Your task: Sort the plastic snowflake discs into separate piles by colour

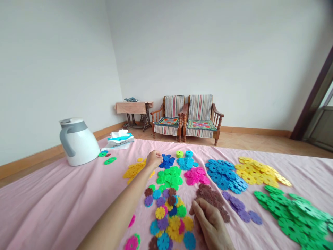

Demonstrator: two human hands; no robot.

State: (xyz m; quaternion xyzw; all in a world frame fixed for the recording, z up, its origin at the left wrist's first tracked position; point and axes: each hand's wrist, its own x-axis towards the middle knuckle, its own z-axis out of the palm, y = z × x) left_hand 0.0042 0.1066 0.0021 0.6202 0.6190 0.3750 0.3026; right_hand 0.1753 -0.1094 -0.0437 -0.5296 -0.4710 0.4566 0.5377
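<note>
My left hand (pixel 154 159) reaches forward with its fingers pinched together beside a pile of dark blue snowflake discs (pixel 167 161); whatever it pinches is hidden. Behind its wrist lie yellow discs (pixel 135 170). Close to me, my right hand (pixel 212 224) is curled, thumb against the fingers, and I cannot make out anything in it. It sits between a mixed heap of coloured discs (pixel 173 225) and a brown pile (pixel 212 198). Bright green discs (pixel 169 176), pink discs (pixel 197 176) and light blue discs (pixel 186 163) are grouped between the hands.
Larger blue (pixel 225 175), yellow (pixel 260 171), purple (pixel 241 207) and green (pixel 299 211) disc piles spread to the right. A white kettle-shaped jug (pixel 83 146) and a tissue box (pixel 120 139) stand at the left on the pink cloth (pixel 65 205). Two wooden armchairs (pixel 200 113) are beyond.
</note>
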